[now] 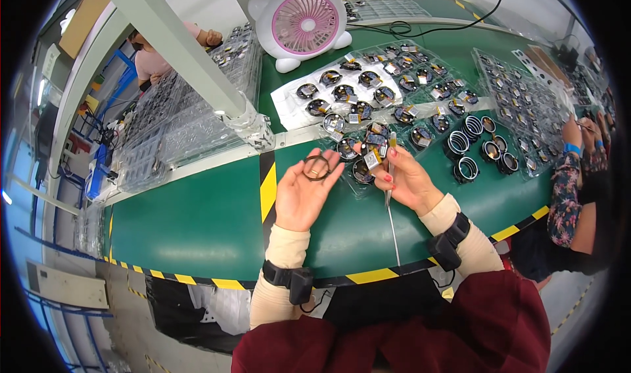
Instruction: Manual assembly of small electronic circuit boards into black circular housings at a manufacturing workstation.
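My left hand [297,195] is turned palm up, with a thin black ring [327,174] held at its fingers. My right hand [413,186] grips slim metal tweezers [392,140] upright. In the same hand is a small round electronic module [374,143] with a silver, battery-like block and a bit of orange film. Both hands hover over the green table, close together but apart. Just beyond them, similar round modules [346,148] lie in a clear plastic tray [430,136].
A white and pink fan [307,28] stands beyond a white post [190,51]. Black and silver rings [462,169] sit to the right of the tray. Loaded trays [519,97] lie farther right, near another person's hands [572,133]. Another person [158,61] sits at far left beside stacked trays [190,103].
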A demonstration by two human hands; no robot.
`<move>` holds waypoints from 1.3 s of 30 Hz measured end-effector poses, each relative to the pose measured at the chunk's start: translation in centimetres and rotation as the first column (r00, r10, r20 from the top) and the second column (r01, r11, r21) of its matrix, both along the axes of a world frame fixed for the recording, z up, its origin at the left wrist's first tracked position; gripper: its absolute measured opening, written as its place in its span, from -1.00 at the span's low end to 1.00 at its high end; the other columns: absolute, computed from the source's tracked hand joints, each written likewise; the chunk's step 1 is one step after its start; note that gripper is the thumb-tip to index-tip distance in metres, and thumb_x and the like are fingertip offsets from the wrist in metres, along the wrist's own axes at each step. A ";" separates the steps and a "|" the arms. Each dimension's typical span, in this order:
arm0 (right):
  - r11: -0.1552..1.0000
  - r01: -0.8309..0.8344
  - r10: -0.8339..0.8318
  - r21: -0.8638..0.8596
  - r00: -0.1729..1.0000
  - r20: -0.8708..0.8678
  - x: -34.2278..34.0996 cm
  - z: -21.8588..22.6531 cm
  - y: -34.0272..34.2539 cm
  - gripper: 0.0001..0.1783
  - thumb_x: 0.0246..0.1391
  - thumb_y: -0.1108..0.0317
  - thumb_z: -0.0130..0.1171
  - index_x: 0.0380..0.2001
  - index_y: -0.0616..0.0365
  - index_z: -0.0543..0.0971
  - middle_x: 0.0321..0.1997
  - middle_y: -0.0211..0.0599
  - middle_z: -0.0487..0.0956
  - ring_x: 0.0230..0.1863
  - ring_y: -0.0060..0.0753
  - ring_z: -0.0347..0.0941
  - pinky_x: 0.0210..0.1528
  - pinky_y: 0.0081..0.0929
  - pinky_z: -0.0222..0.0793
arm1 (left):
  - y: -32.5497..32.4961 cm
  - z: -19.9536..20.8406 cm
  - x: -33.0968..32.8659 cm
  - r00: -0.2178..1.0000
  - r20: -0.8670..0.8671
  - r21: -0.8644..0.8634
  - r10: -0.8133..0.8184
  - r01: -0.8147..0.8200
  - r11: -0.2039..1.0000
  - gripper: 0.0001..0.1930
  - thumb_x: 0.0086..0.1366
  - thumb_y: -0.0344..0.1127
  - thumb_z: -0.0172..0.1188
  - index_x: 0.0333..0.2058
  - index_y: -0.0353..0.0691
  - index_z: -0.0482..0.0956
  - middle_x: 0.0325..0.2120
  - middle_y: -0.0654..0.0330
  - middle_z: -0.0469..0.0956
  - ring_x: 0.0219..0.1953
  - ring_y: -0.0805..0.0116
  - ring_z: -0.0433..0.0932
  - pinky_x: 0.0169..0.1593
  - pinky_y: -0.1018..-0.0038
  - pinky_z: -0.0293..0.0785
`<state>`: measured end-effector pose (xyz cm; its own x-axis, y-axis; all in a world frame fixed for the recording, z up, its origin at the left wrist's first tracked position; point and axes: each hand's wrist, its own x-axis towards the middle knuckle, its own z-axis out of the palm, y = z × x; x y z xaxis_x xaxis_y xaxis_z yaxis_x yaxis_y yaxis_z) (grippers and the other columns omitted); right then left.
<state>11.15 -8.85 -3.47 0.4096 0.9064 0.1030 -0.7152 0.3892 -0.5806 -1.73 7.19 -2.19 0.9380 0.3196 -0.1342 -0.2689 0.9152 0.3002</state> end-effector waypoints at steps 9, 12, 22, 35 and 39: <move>0.953 0.293 -0.266 -0.076 0.931 0.250 -2.2 0.8 0.2 -0.57 -0.04 0.44 0.10 -0.05 0.16 0.28 -0.01 -0.21 0.38 -0.61 -0.74 0.15 -0.58 -0.78 0.11 | -2.8 0.3 0.2 0.977 0.102 0.110 -0.186 0.174 0.978 -0.64 0.26 -0.29 -0.13 -0.03 -0.36 0.17 0.05 0.00 0.18 0.16 0.12 0.07 0.22 0.19 -0.02; 0.876 0.481 -0.401 -0.025 0.757 0.515 -4.0 1.5 0.4 -0.63 -0.10 0.51 0.15 -0.15 0.19 0.36 -0.04 -0.25 0.40 -0.56 -0.75 0.22 -0.57 -0.78 0.17 | -3.1 -0.1 0.1 0.972 0.103 0.178 -0.210 0.189 0.966 -0.61 0.23 -0.28 -0.05 0.00 -0.26 0.16 -0.01 0.02 0.23 0.11 0.19 0.17 0.21 0.22 0.01; 0.606 0.768 -0.375 0.209 0.044 0.926 -4.7 1.9 0.5 -0.66 -0.26 0.51 0.27 -0.30 0.24 0.48 -0.11 -0.16 0.46 -0.51 -0.54 0.47 -0.58 -0.69 0.35 | -3.2 -0.3 0.1 0.960 0.087 0.311 -0.265 0.227 0.923 -0.42 0.12 -0.40 0.10 0.10 -0.18 0.05 0.02 0.10 0.21 0.06 0.26 0.21 0.16 0.27 0.11; 0.631 0.648 -0.413 0.426 -0.184 0.892 -4.9 1.5 0.6 -0.64 -0.34 0.49 0.32 -0.33 0.23 0.53 -0.14 -0.13 0.49 -0.71 -0.67 0.32 -0.69 -0.75 0.22 | -2.4 -1.3 -0.2 0.978 0.049 0.444 -0.202 0.160 0.882 -0.41 0.11 -0.37 0.15 0.10 -0.15 0.12 -0.04 0.17 0.30 -0.02 0.31 0.32 0.02 0.34 0.32; 0.634 0.669 -0.403 0.388 -0.143 0.904 -5.0 1.8 0.4 -0.65 -0.33 0.49 0.32 -0.33 0.23 0.53 -0.15 -0.13 0.50 -0.69 -0.65 0.35 -0.68 -0.73 0.25 | -2.4 -1.6 0.0 0.983 -0.004 0.443 -0.183 0.166 0.881 -0.41 0.11 -0.37 0.15 0.11 -0.13 0.13 -0.03 0.19 0.29 -0.02 0.31 0.32 0.00 0.35 0.35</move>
